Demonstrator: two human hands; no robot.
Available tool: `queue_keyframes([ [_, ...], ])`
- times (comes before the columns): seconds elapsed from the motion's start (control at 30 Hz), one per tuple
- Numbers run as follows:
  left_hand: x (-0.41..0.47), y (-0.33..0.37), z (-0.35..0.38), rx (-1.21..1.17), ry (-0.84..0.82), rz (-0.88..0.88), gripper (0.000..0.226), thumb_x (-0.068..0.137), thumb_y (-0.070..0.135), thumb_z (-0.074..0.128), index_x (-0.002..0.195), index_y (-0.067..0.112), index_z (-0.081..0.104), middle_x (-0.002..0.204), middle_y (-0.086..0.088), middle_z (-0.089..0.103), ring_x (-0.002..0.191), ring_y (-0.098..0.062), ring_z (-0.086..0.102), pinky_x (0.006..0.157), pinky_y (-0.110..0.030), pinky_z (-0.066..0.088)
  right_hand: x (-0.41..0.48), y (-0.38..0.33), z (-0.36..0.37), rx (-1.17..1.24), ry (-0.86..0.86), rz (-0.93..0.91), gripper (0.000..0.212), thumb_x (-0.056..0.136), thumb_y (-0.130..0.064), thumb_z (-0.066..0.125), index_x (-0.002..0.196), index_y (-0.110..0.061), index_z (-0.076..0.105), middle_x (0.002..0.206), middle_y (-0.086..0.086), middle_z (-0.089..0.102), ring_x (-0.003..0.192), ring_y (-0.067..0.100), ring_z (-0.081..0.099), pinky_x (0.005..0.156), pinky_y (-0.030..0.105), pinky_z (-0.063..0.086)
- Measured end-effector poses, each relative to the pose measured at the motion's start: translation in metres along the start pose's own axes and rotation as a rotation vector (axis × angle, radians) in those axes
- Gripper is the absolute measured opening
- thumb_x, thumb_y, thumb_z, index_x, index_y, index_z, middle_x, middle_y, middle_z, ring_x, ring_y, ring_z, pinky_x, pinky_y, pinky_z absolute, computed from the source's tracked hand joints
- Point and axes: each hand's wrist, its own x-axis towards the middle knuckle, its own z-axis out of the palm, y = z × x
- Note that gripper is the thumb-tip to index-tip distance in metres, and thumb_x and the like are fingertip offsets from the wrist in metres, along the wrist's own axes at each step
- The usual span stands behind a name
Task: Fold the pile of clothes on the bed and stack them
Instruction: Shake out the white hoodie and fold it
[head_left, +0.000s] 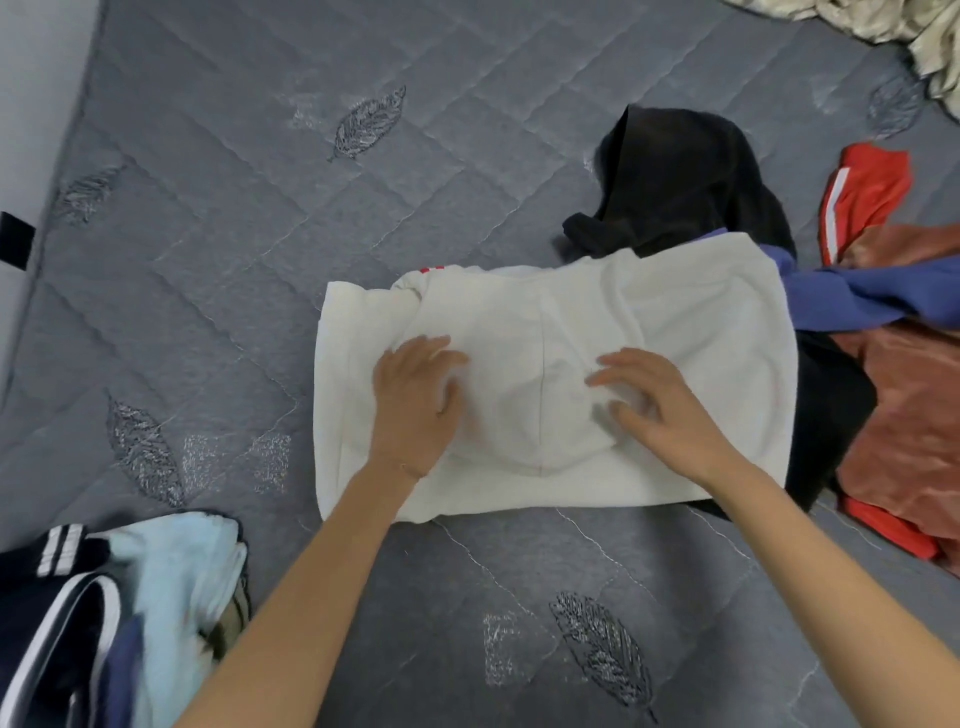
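Observation:
A white hooded garment (691, 332) lies folded into a rectangle on the grey quilted bed (260, 234), its hood laid flat at the centre. My left hand (415, 405) rests flat on its left half with fingers spread. My right hand (654, 400) presses the hood on the right half, fingers straight. The garment's right edge overlaps an unfolded pile: a black garment (685, 176), a blue one (872, 299) and a red-orange one (904, 415) with a white stripe.
At the lower left lies a stack with a light blue cloth (176, 582) and a navy garment with white stripes (57, 623). A crumpled cream cloth (924, 31) sits at the top right corner. The bed's left edge meets a pale wall (31, 104).

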Motion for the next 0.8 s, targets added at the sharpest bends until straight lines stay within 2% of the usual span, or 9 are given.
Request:
queue_keyframes([
  [0.07, 0.0, 0.026, 0.019, 0.109, -0.136, -0.002, 0.06, 0.088, 0.056, 0.025, 0.14, 0.033, 0.043, 0.155, -0.002, 0.028, 0.145, -0.028, 0.016, 0.115, -0.051, 0.002, 0.004, -0.002, 0.018, -0.18, 0.102, 0.02, 0.054, 0.082, -0.057, 0.048, 0.122, -0.025, 0.063, 0.143, 0.001, 0.046, 0.141, 0.023, 0.027, 0.116, 0.034, 0.017],
  [0.13, -0.002, 0.043, 0.041, 0.201, -0.313, -0.023, 0.073, 0.081, 0.072, 0.015, 0.149, 0.045, 0.01, 0.16, 0.003, -0.002, 0.146, -0.024, -0.011, 0.112, -0.051, -0.012, 0.006, 0.006, 0.034, -0.376, 0.113, 0.02, 0.062, 0.084, -0.057, 0.041, 0.13, -0.019, 0.059, 0.148, 0.011, 0.04, 0.142, 0.035, 0.026, 0.113, 0.051, 0.02],
  [0.3, -0.015, 0.041, 0.085, 0.467, -0.502, -0.07, 0.077, 0.077, 0.078, 0.002, 0.136, 0.044, -0.036, 0.154, 0.002, -0.031, 0.142, -0.03, -0.027, 0.11, -0.064, -0.007, -0.001, 0.027, 0.034, -0.535, 0.013, -0.018, 0.064, 0.083, -0.049, 0.041, 0.139, -0.021, 0.048, 0.156, 0.013, 0.026, 0.144, 0.029, 0.011, 0.112, 0.061, 0.018],
  [0.4, -0.011, 0.044, 0.086, 0.489, -0.451, -0.057, 0.078, 0.078, 0.076, 0.003, 0.137, 0.042, -0.035, 0.156, -0.003, -0.026, 0.142, -0.032, -0.025, 0.108, -0.063, -0.013, -0.011, 0.033, 0.008, -0.519, 0.267, 0.1, 0.069, 0.082, -0.047, 0.063, 0.144, -0.024, 0.041, 0.157, 0.013, 0.021, 0.145, 0.033, 0.009, 0.114, 0.054, 0.011],
  [0.47, -0.01, 0.051, 0.083, 0.437, -0.31, 0.038, 0.078, 0.084, 0.074, 0.013, 0.149, 0.038, -0.011, 0.16, -0.007, -0.009, 0.145, -0.033, -0.012, 0.109, -0.061, -0.011, -0.021, 0.039, -0.016, -0.435, 0.401, 0.294, 0.087, 0.079, -0.05, 0.069, 0.15, -0.022, 0.026, 0.159, 0.014, 0.014, 0.146, 0.034, 0.008, 0.115, 0.05, 0.01],
  [0.57, -0.018, 0.047, 0.091, 0.45, -0.289, 0.158, 0.074, 0.087, 0.071, 0.019, 0.151, 0.035, 0.011, 0.16, -0.007, 0.007, 0.145, -0.034, 0.005, 0.109, -0.064, 0.0, -0.028, 0.054, -0.04, -0.24, 0.487, 0.521, 0.103, 0.073, -0.053, 0.074, 0.15, -0.017, 0.016, 0.155, 0.011, 0.022, 0.141, 0.031, 0.022, 0.113, 0.049, 0.026],
  [0.67, -0.023, 0.04, 0.097, 0.521, -0.395, 0.107, 0.076, 0.083, 0.074, 0.007, 0.149, 0.04, -0.008, 0.159, -0.001, -0.014, 0.145, -0.032, -0.01, 0.108, -0.064, -0.006, -0.027, 0.058, -0.049, -0.02, 0.551, 0.513, 0.085, 0.074, -0.04, 0.078, 0.14, -0.011, 0.033, 0.14, 0.008, 0.043, 0.128, 0.028, 0.041, 0.101, 0.039, 0.038],
  [0.73, -0.021, 0.042, 0.097, 0.535, -0.458, 0.064, 0.075, 0.076, 0.073, -0.006, 0.141, 0.043, -0.03, 0.149, 0.003, -0.04, 0.139, -0.03, -0.03, 0.104, -0.061, -0.021, -0.025, 0.054, -0.053, 0.134, 0.482, 0.549, 0.07, 0.081, -0.035, 0.074, 0.136, -0.009, 0.039, 0.133, 0.005, 0.049, 0.118, 0.022, 0.048, 0.089, 0.03, 0.037],
  [0.8, -0.019, 0.047, 0.095, 0.549, -0.483, 0.046, 0.073, 0.074, 0.071, -0.011, 0.136, 0.042, -0.036, 0.144, 0.003, -0.046, 0.137, -0.03, -0.035, 0.1, -0.059, -0.027, -0.021, 0.051, -0.055, 0.164, 0.376, 0.528, 0.062, 0.085, -0.035, 0.071, 0.135, -0.012, 0.042, 0.128, 0.0, 0.052, 0.115, 0.019, 0.05, 0.085, 0.027, 0.035],
])
